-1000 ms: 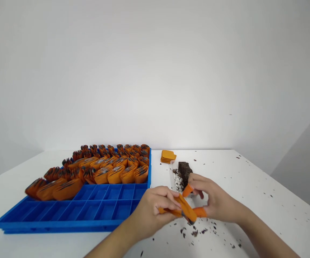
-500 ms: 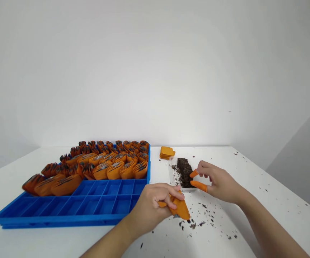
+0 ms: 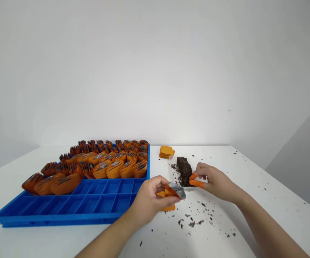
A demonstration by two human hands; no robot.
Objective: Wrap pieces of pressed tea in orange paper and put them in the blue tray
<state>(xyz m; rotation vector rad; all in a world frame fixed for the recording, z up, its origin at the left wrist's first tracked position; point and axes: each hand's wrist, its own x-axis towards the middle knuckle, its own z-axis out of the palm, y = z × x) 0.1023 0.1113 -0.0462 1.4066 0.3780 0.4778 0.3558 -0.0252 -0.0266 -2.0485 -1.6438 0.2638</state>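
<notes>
My left hand (image 3: 151,197) pinches an orange pouch (image 3: 172,193) between thumb and fingers. The pouch's silver-lined mouth is spread and faces right. More orange material (image 3: 169,208) shows below that hand; whether it is held or lies on the table I cannot tell. Orange finger cots cover the thumb and forefinger of my right hand (image 3: 211,181). Those two fingers are closed at the near end of a row of dark brown, crumbly pressed slices (image 3: 184,170). The slices stand in a shallow clear-white tray (image 3: 171,172). What lies between the fingertips is mostly hidden.
A blue compartment tray (image 3: 63,218) fills the left; its rear compartments hold many orange pouches (image 3: 114,168). A small stack of flat orange pouches (image 3: 167,151) lies behind the slices. Brown crumbs (image 3: 192,224) are scattered over the white table (image 3: 252,172).
My left hand has turned and risen slightly, and the pouch's silver mouth now shows spread. My right thumb and forefinger have come together at the brown slices.
</notes>
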